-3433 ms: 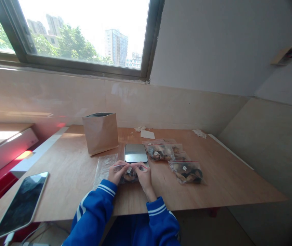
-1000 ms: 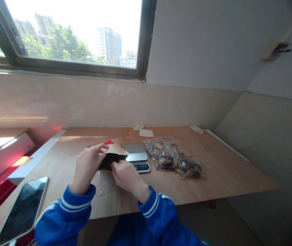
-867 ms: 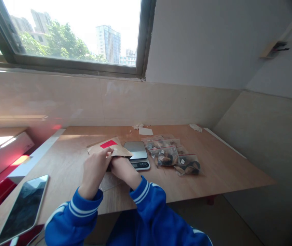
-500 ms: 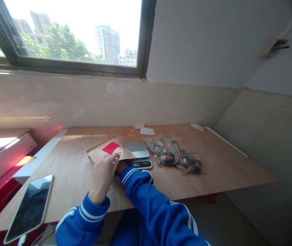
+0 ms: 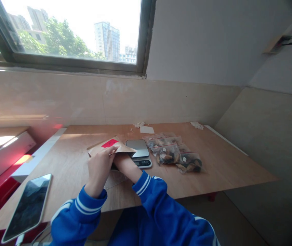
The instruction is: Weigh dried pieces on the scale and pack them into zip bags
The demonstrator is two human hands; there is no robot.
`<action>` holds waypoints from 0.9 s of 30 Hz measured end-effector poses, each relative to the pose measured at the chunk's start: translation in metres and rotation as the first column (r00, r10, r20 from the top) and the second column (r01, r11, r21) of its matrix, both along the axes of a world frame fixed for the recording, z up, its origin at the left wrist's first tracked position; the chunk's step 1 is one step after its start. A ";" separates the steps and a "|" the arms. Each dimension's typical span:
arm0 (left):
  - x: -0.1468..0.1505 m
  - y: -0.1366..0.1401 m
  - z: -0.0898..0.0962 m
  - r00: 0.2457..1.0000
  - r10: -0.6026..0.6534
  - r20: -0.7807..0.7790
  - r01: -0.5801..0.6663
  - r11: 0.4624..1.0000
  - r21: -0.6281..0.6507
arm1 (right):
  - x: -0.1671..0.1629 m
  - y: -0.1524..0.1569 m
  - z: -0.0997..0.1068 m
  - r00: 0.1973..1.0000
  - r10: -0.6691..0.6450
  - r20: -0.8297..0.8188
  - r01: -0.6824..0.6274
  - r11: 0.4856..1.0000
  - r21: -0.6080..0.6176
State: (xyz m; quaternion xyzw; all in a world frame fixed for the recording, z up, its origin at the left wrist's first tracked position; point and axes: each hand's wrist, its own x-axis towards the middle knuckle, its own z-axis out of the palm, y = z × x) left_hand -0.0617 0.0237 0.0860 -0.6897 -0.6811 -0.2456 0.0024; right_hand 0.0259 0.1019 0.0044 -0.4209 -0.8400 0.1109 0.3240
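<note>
My left hand (image 5: 101,166) grips the upper edge of a brown kraft paper bag (image 5: 98,147) with a red label (image 5: 109,143), thumb and fingers closed on the paper. My right hand (image 5: 125,164) reaches in at the bag's mouth; its fingers are hidden inside, and only the wrist and back of the hand show. A clear plastic bag (image 5: 115,180) lies flat on the table under my hands. Just right of the paper bag stands a kitchen scale (image 5: 141,150) with a silver plate and a dark display, its digits too small to read.
Several zip bags (image 5: 168,154) of dark and tan dried pieces lie right of the scale. A white card (image 5: 147,130) and crumpled tissue (image 5: 196,126) are at the back of the wooden table (image 5: 220,164). A phone (image 5: 27,208) with a cable rests at the left front edge.
My right hand has drawn back slightly from the bag, so more of the wrist shows. The bag's mouth has lifted a little. My left hand keeps its grip.
</note>
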 end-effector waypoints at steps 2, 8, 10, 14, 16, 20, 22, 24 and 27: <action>0.004 0.000 0.004 1.000 0.008 -0.025 -0.008 1.000 -0.004 | 0.009 -0.008 0.010 0.979 -0.059 0.197 0.044 0.996 0.079; 0.008 -0.002 0.008 0.999 -0.041 -0.026 0.040 0.998 -0.039 | 0.034 -0.029 0.047 0.964 0.061 0.260 -0.065 0.998 0.008; 0.005 -0.001 0.009 0.998 -0.063 -0.016 0.063 0.998 -0.009 | 0.042 -0.034 0.059 0.973 0.139 0.183 -0.132 0.990 -0.052; 0.000 0.000 0.014 1.000 -0.023 -0.016 0.022 0.999 -0.027 | 0.054 -0.045 0.077 0.958 0.241 0.154 -0.225 0.968 -0.114; -0.002 0.001 0.018 1.000 -0.006 -0.009 0.005 0.998 -0.063 | 0.058 -0.049 0.079 0.953 0.217 0.213 -0.200 0.975 -0.100; -0.005 0.002 0.026 1.000 -0.021 0.017 0.022 0.994 -0.106 | 0.060 -0.055 0.071 0.941 0.133 0.311 -0.149 0.988 0.028; -0.007 0.002 0.029 1.000 -0.012 0.028 0.016 0.991 -0.130 | 0.062 -0.055 0.064 0.940 0.130 0.316 -0.172 0.979 0.108; -0.007 0.003 0.030 1.000 -0.007 0.028 0.011 0.990 -0.143 | 0.065 -0.055 0.059 0.939 0.141 0.313 -0.203 0.963 0.174; -0.006 0.004 0.032 1.000 -0.012 0.014 0.014 0.991 -0.135 | 0.069 -0.056 0.058 0.940 0.146 0.308 -0.223 0.947 0.231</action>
